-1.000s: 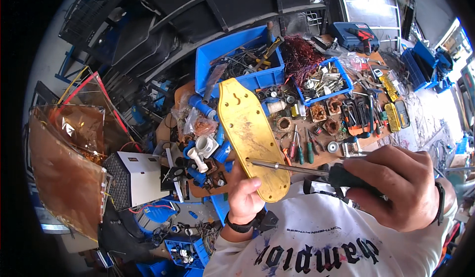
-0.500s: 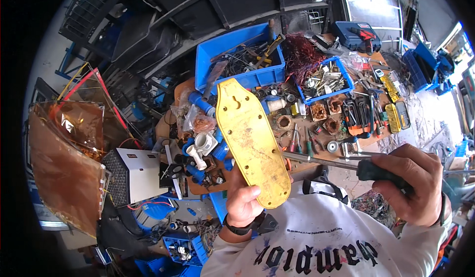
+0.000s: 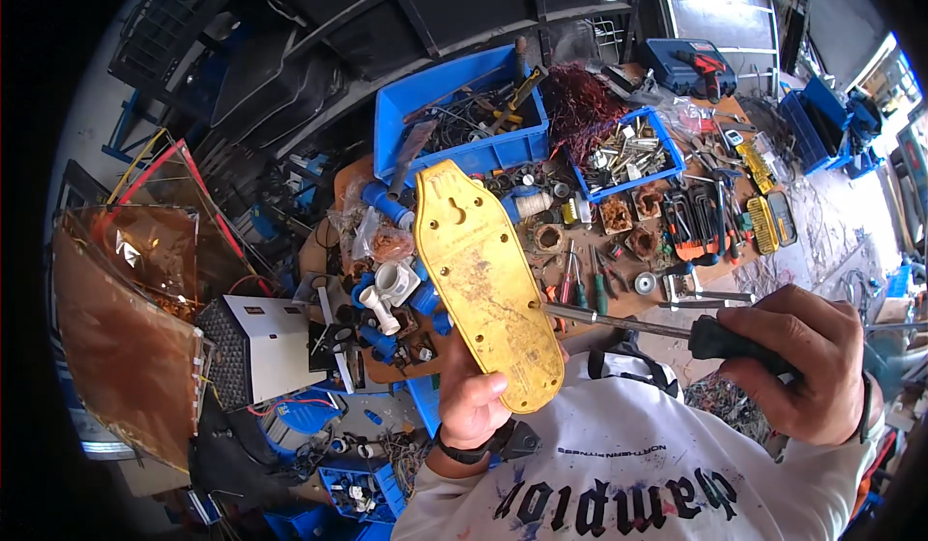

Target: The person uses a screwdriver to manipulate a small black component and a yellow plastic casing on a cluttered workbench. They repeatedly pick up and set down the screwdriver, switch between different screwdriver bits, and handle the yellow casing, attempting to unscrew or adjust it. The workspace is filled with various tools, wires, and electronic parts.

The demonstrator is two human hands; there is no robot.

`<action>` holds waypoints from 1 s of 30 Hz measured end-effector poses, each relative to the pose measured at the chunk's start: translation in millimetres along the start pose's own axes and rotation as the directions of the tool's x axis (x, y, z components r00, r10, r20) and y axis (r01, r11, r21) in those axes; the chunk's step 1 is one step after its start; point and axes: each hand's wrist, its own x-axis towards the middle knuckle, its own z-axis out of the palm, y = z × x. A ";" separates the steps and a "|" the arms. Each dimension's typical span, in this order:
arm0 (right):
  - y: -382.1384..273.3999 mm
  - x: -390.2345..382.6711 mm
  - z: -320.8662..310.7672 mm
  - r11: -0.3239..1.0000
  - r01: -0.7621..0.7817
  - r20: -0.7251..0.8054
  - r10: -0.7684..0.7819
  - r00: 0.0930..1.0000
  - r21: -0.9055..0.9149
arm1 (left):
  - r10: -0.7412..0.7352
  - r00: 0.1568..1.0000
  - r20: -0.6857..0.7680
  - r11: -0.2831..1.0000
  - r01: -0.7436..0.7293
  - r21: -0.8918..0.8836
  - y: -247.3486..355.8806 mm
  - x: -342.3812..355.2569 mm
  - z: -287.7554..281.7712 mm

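My left hand (image 3: 471, 406) grips the lower end of a long yellow plastic housing (image 3: 488, 285), its thumb on the face and its other fingers mostly hidden behind. Scuffed and dirty, the housing has several screw holes along its edges and a keyhole slot near the top. From the right, my right hand (image 3: 797, 362) is closed around the dark green handle of a screwdriver (image 3: 715, 340). The screwdriver's metal shaft points left, and its tip meets a hole at the housing's right edge. How deep the tip sits cannot be made out.
Behind the housing, a wooden table (image 3: 619, 241) carries hand tools and parts. A large blue bin (image 3: 459, 149) of tools and a smaller blue tray (image 3: 628, 154) of metal pieces stand there. White pipe fittings (image 3: 391, 285) lie left; a toolbox (image 3: 677, 67) with a red drill sits far right.
The whole view has shifted slightly, moving the background left. The housing tilts a little differently, while both hands keep their grips and the screwdriver tip stays at the same edge hole.
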 end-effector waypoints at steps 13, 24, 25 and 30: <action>-36.7 13.8 -14.5 0.980 -0.016 0.081 0.033 0.996 -0.201 | 0.079 0.993 -0.093 0.973 -0.057 0.225 -5.5 -5.6 4.8; -40.0 23.4 -5.5 0.655 0.439 0.113 -0.478 0.871 -0.615 | -0.025 0.999 -0.037 0.986 0.031 0.164 0.9 -3.6 -4.9; -38.7 23.6 -4.3 0.626 0.454 0.111 -0.507 0.855 -0.634 | -0.028 0.999 -0.030 0.992 0.032 0.122 1.4 -2.9 -5.4; -27.1 19.0 -2.8 0.784 0.374 0.045 -0.406 0.913 -0.496 | -0.019 0.998 -0.054 1.000 0.018 -0.016 5.7 -2.3 -4.9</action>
